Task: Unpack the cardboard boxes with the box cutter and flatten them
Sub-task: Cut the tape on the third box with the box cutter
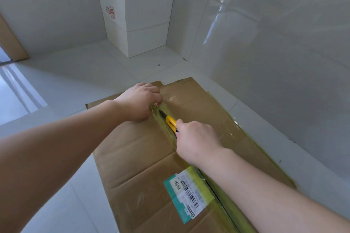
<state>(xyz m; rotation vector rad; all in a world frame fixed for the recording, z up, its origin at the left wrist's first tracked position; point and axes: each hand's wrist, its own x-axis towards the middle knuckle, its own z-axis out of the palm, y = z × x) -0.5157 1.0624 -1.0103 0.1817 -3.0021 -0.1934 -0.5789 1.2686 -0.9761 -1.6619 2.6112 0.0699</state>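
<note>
1. Leftmost, a brown door stands at the frame edge, well apart from the work. A stack of white boxes sits in the far corner against the tiled wall, out of the way.

2. Next, the left hand presses down on the cardboard box, just beside the taped middle seam. Its fingers are curled; they seem to pinch the tape edge, though the fingertips are hidden. Likely it steadies the flap so the seam stays taut for the blade. The forearm reaches in long from the lower left, wrist fairly straight.

3. Centre, the box lies low on the tiled floor, its greenish tape running along the seam toward the viewer. A shipping label sits across the seam nearer the viewer, where a dark gap suggests the seam is already slit.

4. Right of the seam, the right hand is wrapped firmly around the yellow box cutter, its tip in the seam just short of the left hand. The wrist is bent slightly and the arm comes from the lower right, in line with the cut.
</note>
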